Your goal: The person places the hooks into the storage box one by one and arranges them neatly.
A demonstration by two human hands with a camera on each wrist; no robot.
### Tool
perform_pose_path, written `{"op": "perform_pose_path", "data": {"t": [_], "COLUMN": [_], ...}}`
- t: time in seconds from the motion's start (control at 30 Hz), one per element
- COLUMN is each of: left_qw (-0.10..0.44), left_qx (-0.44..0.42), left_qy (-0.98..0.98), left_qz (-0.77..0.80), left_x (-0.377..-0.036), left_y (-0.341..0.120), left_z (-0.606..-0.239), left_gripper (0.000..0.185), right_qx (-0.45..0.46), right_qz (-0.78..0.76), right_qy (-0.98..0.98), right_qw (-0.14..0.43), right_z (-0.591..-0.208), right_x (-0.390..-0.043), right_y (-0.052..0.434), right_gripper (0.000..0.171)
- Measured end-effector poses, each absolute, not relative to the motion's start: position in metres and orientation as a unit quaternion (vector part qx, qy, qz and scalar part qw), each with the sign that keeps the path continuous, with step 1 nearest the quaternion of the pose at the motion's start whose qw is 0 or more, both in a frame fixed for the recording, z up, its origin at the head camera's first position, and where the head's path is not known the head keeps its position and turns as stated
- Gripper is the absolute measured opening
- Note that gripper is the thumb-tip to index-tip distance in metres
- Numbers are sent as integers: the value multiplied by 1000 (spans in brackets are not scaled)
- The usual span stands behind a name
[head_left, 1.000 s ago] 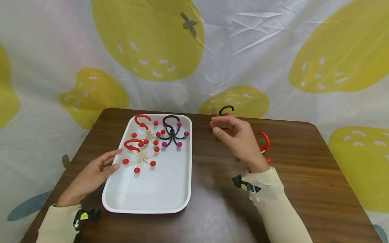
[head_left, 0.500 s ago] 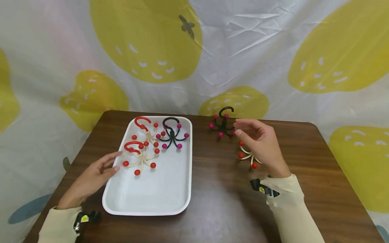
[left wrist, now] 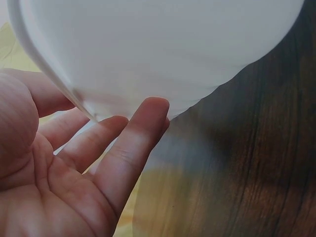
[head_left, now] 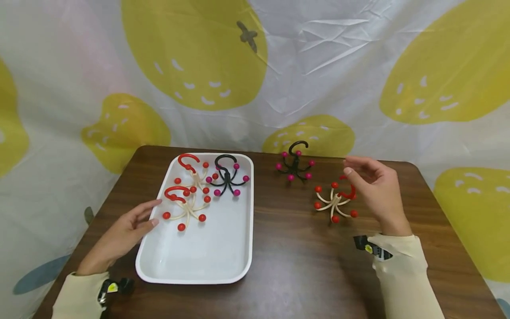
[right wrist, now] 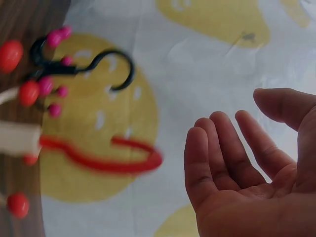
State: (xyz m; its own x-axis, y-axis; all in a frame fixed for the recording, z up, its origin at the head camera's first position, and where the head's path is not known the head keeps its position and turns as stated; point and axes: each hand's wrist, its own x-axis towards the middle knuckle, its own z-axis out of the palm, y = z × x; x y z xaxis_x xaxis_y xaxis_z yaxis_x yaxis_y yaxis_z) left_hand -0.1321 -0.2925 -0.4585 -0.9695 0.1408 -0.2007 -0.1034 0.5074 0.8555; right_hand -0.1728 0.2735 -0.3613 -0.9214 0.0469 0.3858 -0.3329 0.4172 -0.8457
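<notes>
- A person's right hand (head_left: 376, 188) hovers above the desk (head_left: 295, 261) with its grip apart, fingers relaxed and holding nothing, just beside a cream hook hanger with red balls (head_left: 335, 201).
- That cream hook hanger with red balls lies on the bare wood, outside the white tray (head_left: 207, 261); its red hook shows close to the palm in the right wrist view, but no finger touches it.
- A black hook hanger with pink balls (head_left: 294, 165) sits near the desk's far edge, apart from the hand and also outside the tray.
- The left hand (head_left: 121, 235) rests on the desk at the tray's left rim, grip apart, fingers straight and laid against the rim, as the left wrist view confirms.
- Three hangers already lie in the tray's far half: two cream ones with red balls (head_left: 187, 195) and one black one with pink balls (head_left: 227, 177).
- Judged from this layout, the sorting looks a little past halfway: three pieces are in the tray and two remain out on the desk.
- A cloth backdrop printed with yellow strawberries (head_left: 199, 53) hangs behind the desk.
</notes>
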Motion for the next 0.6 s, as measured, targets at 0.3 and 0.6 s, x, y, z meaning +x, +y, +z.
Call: {"op": "perform_pose_path", "data": {"t": [0.3,0.6], "left_qw": [122,121], "left_qx": [6,9], "left_qy": [863,861], "left_qz": [491,493], "left_x": [-132,-133], "left_y": [-292,-293], "left_z": [-458,-459], "left_gripper": [62,62], "right_qx": [51,60], "right_qz": [471,455], "right_qy": [-863,-877], "right_qw": [177,143], "right_z": [-389,-405], "right_x": [-174,-171], "right_y": [297,308], "right_gripper": [33,36]}}
